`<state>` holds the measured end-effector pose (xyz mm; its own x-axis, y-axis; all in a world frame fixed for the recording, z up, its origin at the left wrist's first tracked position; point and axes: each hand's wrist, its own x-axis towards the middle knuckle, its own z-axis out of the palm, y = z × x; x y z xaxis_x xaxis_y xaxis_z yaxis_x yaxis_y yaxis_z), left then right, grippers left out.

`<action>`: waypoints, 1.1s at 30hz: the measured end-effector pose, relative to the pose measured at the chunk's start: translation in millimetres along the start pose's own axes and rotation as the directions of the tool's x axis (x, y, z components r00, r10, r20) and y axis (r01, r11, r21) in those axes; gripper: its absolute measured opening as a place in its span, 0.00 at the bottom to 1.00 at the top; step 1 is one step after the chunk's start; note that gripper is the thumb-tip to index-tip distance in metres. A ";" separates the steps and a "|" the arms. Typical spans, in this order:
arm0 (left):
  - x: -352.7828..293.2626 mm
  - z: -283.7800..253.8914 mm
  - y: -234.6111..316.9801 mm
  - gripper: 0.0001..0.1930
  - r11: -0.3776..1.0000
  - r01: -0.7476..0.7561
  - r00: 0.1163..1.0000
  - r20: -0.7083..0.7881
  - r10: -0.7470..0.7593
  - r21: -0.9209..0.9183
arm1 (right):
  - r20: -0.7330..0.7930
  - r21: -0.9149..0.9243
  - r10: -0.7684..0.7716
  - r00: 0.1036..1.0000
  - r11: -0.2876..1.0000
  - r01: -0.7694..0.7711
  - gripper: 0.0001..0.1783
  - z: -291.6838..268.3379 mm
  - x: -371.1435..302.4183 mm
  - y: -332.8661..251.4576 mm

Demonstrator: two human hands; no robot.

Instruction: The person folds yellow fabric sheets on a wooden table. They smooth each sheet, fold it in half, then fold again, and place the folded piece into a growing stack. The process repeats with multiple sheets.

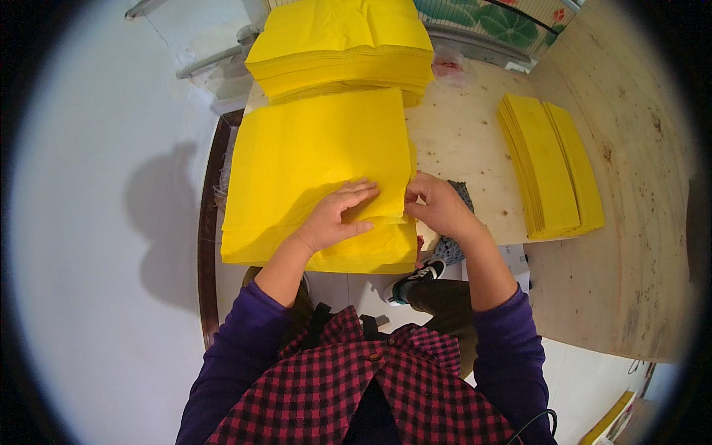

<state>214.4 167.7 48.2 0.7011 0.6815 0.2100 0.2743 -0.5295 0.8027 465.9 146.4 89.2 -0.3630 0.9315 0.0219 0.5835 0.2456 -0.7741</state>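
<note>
The biggest thing is a pale table of bare wood with dark knots [469, 141], which carries all the yellow material. On its near left part lies a wide, flat pile of bright yellow, rectangular, cloth-like sheets [311, 148], directly in front of the person. The upper layer is set a little further back, so a strip of yellow below it shows along the near side. Just behind this pile stands a thicker stack of the same bright yellow sheets [337, 63], with many layers visible at its front. Near the right side of the table there are two narrow, long yellow bundles of layered material [545, 167], side by side. The person's left hand [341, 215] rests on the wide pile, with the thumb spread away from the fingers. The right hand [434, 204] is at the right edge of this pile, with thumb and forefinger bent close together; whether they pinch the edge of the sheet, I cannot tell
</note>
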 end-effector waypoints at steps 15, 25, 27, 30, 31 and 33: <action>-0.5 3.4 -4.9 0.25 0.997 0.022 0.999 -0.046 -0.025 -0.074 | -0.018 0.149 -0.001 1.000 0.989 0.003 0.09 4.4 -25.3 4.3; 0.5 0.7 -1.9 0.30 1.000 -0.019 1.000 -0.020 0.019 -0.021 | 0.031 0.121 0.014 0.999 0.993 -0.017 0.08 8.7 -4.8 14.6; -1.5 -0.9 1.3 0.32 1.000 -0.022 1.000 -0.008 0.022 0.002 | 0.003 0.040 -0.020 1.000 0.999 0.020 0.08 5.4 1.8 8.2; -2.0 -1.3 5.8 0.35 0.999 -0.038 0.999 0.001 0.038 0.036 | -0.016 -0.004 -0.022 1.000 1.000 0.022 0.08 1.8 10.5 -2.5; -1.7 -1.1 6.6 0.34 1.000 -0.009 1.000 0.006 0.009 0.028 | -0.024 -0.007 -0.028 0.999 1.000 0.028 0.08 1.4 12.1 -5.6; -1.0 -0.2 6.6 0.33 1.000 0.008 1.000 0.001 -0.008 0.018 | -0.084 0.012 -0.029 0.996 0.999 0.031 0.09 1.5 12.3 -10.0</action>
<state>215.4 163.6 53.4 0.6995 0.6852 0.2030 0.2914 -0.5329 0.7944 454.5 155.0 96.2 -0.3181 0.9430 0.0975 0.5634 0.2707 -0.7806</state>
